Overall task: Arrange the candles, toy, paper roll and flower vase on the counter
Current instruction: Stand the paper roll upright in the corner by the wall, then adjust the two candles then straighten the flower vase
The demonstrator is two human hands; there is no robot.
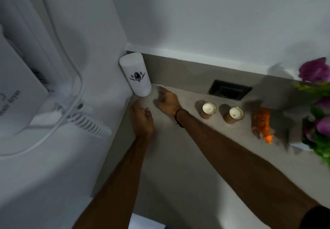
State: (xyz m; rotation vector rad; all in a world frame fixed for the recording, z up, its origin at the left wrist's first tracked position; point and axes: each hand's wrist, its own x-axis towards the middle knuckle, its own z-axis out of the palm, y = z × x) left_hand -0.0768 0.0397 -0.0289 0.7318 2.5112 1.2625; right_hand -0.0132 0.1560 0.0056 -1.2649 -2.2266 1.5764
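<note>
A white paper roll [135,75] with a dark emblem stands in the back left corner of the grey counter [187,157]. My left hand [142,120] and my right hand [168,101] rest just in front of it, fingers apart, holding nothing. Two candles [208,110] [234,115] in brown jars stand side by side to the right. An orange toy [263,124] lies beyond them. A white flower vase [297,137] with purple flowers [319,103] stands at the far right, partly cut off.
A white wall-mounted hair dryer [21,86] with a coiled cord [89,120] hangs on the left wall. A black socket plate [230,92] sits in the grey backsplash behind the candles.
</note>
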